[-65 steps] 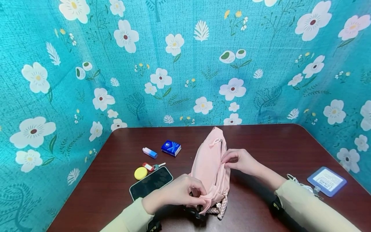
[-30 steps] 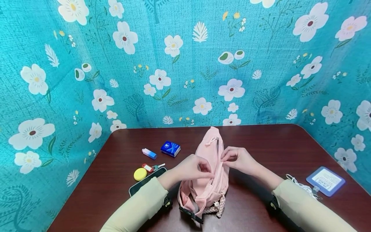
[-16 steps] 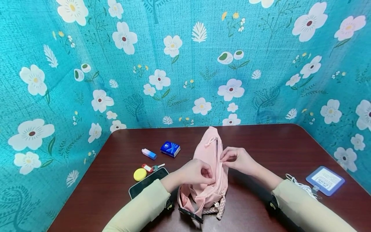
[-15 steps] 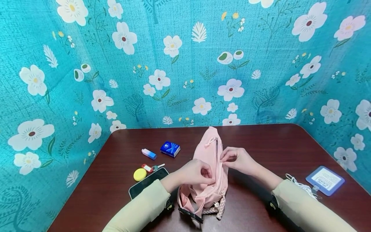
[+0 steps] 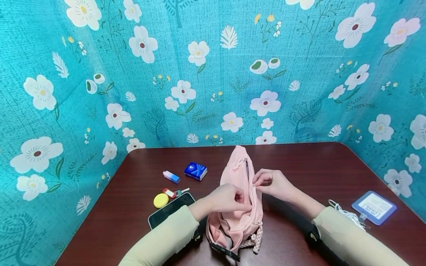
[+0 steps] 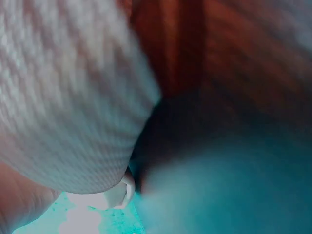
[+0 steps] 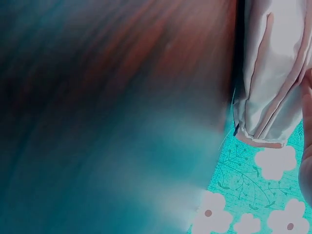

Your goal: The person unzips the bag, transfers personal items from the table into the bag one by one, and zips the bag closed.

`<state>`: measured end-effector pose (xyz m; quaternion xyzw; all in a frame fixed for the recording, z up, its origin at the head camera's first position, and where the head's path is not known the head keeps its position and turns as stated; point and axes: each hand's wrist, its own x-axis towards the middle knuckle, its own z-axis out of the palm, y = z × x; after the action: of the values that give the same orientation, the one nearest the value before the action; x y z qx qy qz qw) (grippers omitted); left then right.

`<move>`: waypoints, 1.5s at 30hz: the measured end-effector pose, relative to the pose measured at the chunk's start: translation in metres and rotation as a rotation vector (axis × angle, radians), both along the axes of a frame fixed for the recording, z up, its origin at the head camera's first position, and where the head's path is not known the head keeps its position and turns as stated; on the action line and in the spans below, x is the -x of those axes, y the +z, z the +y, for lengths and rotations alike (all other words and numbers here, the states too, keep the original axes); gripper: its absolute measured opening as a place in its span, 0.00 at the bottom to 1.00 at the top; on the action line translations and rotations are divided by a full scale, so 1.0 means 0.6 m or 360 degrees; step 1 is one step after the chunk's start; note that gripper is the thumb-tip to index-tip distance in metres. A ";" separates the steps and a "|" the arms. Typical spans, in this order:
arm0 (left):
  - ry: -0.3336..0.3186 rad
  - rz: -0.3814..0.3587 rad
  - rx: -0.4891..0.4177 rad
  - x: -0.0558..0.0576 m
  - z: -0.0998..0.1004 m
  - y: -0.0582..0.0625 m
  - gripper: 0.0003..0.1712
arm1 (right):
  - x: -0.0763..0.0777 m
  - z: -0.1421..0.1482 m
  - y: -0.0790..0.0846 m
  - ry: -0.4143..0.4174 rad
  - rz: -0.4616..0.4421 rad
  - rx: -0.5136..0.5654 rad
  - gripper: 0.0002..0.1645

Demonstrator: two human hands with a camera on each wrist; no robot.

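Observation:
A pink sling bag [image 5: 232, 175] stands on the table, its zippered opening running lengthwise along the right part of its front. My left hand [image 5: 224, 199] pinches the near edge of that opening between thumb and fingers. Higher up, my right hand [image 5: 274, 183] pinches the opening's right edge. A zipper pull with a pink cord [image 5: 239, 163] lies near the bag's top. The strap with its black buckle [image 5: 224, 252] and a braided cord [image 5: 257, 240] hang at the near end. In the right wrist view the bag [image 7: 273, 63] shows beside my fingers; a sleeve [image 6: 68, 97] fills much of the left wrist view.
Left of the bag lie a phone [image 5: 166, 212], a yellow round case [image 5: 161, 200], a key [image 5: 182, 192] with a red tag [image 5: 169, 193], a pink-blue stick [image 5: 171, 176] and a blue tissue pack [image 5: 196, 171]. At right are a white cable [image 5: 347, 214] and a blue card holder [image 5: 374, 207].
My left hand has left the bag's near corner by the strap and moved up to the zippered opening, then slightly right. The bag's near end has shifted right and its top left. The right hand keeps its hold.

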<state>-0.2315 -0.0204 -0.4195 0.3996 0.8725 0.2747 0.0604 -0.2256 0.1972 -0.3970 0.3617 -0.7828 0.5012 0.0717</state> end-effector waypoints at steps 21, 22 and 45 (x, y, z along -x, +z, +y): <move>-0.0169 0.0123 -0.0139 0.088 0.006 0.027 0.14 | 0.000 -0.003 0.001 0.0012 0.0005 -0.0005 0.08; -0.0178 0.0116 -0.0132 0.092 0.007 0.028 0.14 | 0.000 -0.004 0.002 0.0016 0.0004 -0.0005 0.08; -0.0136 0.0024 0.0158 0.113 0.012 0.026 0.20 | 0.002 -0.001 -0.001 0.0007 0.0006 -0.0008 0.08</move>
<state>-0.2992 -0.0134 -0.4041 0.4350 0.8676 0.2254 0.0852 -0.2267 0.1964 -0.3977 0.3645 -0.7832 0.4987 0.0710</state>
